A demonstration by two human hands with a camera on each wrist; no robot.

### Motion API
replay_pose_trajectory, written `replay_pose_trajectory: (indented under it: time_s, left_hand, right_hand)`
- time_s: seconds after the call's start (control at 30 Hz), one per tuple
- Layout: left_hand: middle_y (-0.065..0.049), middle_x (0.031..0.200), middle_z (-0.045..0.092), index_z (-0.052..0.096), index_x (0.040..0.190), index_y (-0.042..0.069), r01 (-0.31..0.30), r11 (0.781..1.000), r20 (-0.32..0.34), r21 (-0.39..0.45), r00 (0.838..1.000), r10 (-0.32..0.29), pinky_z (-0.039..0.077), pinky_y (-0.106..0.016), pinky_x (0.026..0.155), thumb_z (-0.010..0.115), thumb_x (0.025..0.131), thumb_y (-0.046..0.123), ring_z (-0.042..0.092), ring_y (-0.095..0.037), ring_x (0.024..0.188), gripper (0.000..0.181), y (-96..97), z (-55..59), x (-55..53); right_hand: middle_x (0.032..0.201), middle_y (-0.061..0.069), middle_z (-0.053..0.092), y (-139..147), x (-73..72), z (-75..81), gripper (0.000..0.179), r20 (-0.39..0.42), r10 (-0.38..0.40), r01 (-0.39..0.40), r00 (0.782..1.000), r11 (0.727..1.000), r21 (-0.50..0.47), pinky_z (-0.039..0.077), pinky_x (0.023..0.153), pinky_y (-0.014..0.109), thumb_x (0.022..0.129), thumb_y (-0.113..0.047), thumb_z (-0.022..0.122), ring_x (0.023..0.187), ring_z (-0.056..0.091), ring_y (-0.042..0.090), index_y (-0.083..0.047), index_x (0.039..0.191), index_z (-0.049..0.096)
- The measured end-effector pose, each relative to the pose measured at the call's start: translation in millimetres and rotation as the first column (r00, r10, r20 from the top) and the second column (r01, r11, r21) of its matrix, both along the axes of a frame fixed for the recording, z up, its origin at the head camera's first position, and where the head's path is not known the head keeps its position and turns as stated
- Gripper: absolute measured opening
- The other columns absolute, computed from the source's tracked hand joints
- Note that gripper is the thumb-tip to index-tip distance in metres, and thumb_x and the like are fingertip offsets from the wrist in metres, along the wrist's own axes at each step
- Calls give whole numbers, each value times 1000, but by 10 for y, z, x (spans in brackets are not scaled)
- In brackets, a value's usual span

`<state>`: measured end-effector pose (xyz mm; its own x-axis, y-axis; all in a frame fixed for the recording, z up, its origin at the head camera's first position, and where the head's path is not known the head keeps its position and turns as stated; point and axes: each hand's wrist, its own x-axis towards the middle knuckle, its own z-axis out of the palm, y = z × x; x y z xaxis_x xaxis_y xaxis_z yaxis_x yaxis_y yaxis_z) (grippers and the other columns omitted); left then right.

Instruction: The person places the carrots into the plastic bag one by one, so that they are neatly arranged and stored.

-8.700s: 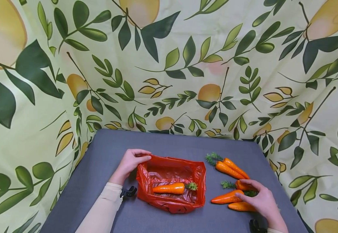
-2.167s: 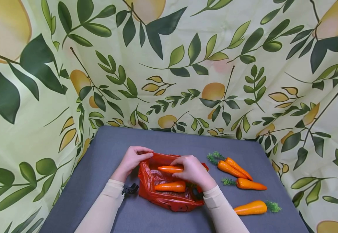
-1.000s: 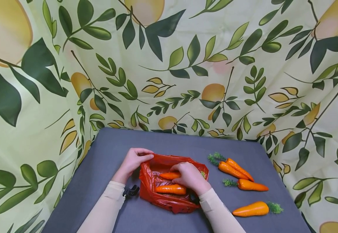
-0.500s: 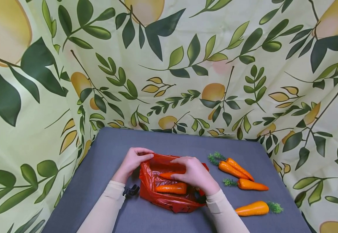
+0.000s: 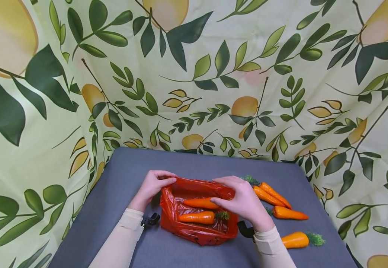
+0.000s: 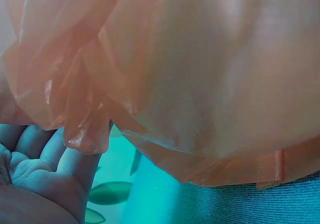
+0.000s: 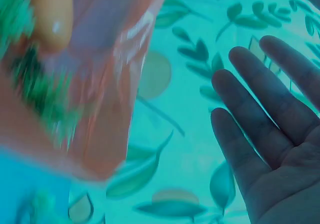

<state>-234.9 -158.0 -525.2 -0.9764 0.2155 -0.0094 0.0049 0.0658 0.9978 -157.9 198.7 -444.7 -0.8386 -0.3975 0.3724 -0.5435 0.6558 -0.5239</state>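
A red plastic bag [image 5: 198, 235] stands with its mouth spread on the table. Its far left rim is pinched by my left hand [image 5: 151, 188], thumb over the edge. Two orange carrots lie inside: a front carrot [image 5: 197, 217] with its green top to the right, and a rear carrot [image 5: 198, 203] whose top end is hidden behind my right hand [image 5: 244, 197]. That hand is over the bag's right rim, holding nothing. In the right wrist view its fingers [image 7: 245, 84] are spread, beside the bag [image 7: 107, 134]. Bag film [image 6: 200, 84] fills most of the left wrist view.
Right of the bag, two carrots [image 5: 271, 193] lie side by side at the back. Another carrot [image 5: 291, 213] lies in front of them, and a lighter orange carrot [image 5: 295, 240] lies nearest, partly behind the right sleeve. Leaf-printed cloth [image 5: 210, 93] hangs around the grey table [image 5: 140, 160].
My right hand carried a carrot from the right into the bag, let go of it behind the first carrot, and moved back right to the rim. My left hand stays on the bag's rim.
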Motion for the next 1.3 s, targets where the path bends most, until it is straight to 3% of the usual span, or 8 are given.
replay_pose_trajectory:
  time_s: [0.37,0.53,0.67,0.83,0.93,1.07,1.13,1.3]
  left_hand:
    - [-12,108,85,85,119,2,-9,1000,14,2,1000,9,69,-32,74,87,98,16,80,-26,91,26,4,0,12]
    - [-12,108,85,85,120,1,-6,1000,19,4,1000,6,70,-32,74,87,98,17,80,-29,92,28,-3,0,25]
    - [-11,107,85,85,120,2,-10,1000,29,6,1000,10,70,-33,74,87,97,16,80,-29,92,27,1,-1,29]
    - [-12,107,85,85,119,0,-12,1000,26,9,1000,11,69,-31,74,87,98,16,80,-30,92,26,5,-16,18]
    - [-11,107,85,85,119,1,-15,1000,23,6,1000,15,69,-31,75,87,97,16,80,-30,93,26,6,-26,8]
    - [-11,108,85,86,119,2,-17,1000,17,-1,1000,17,69,-31,76,88,97,17,80,-28,93,26,3,-28,-2]
    - [-11,108,85,85,120,2,-16,1000,17,-1,1000,16,70,-32,76,87,97,17,80,-26,92,27,2,-23,-7]
    - [-11,107,85,86,119,2,-13,1000,21,0,1000,13,69,-31,74,88,97,17,79,-21,88,27,5,-2,-17]
  right_hand:
    - [138,-7,78,749,261,-78,62,-30,-231,231,972,973,-13,61,105,57,83,-45,100,130,71,22,-36,141,77]
    - [135,1,80,1115,406,-131,62,-23,-348,348,937,937,-12,54,103,20,82,-42,102,123,72,27,-33,139,79]
    - [132,0,81,1342,541,-160,61,-10,-430,430,903,903,0,43,96,5,82,-45,101,119,67,3,-30,138,80]
    - [129,2,82,1541,706,-189,59,22,-506,505,862,863,22,44,91,11,82,-45,101,114,54,-18,-29,135,81]
    - [131,6,81,1634,787,-209,61,85,-534,531,841,846,53,48,94,21,85,-49,98,120,66,5,-26,138,79]
    - [142,15,77,1743,874,-241,72,190,-570,560,800,821,106,54,101,54,88,-57,93,131,65,40,-18,145,75]
    - [145,20,74,1804,914,-263,76,235,-577,566,782,816,119,52,100,70,88,-59,92,133,64,46,-15,147,73]
    - [141,20,76,1955,997,-366,78,273,-595,574,756,803,159,54,99,67,87,-61,92,130,67,48,-14,147,73]
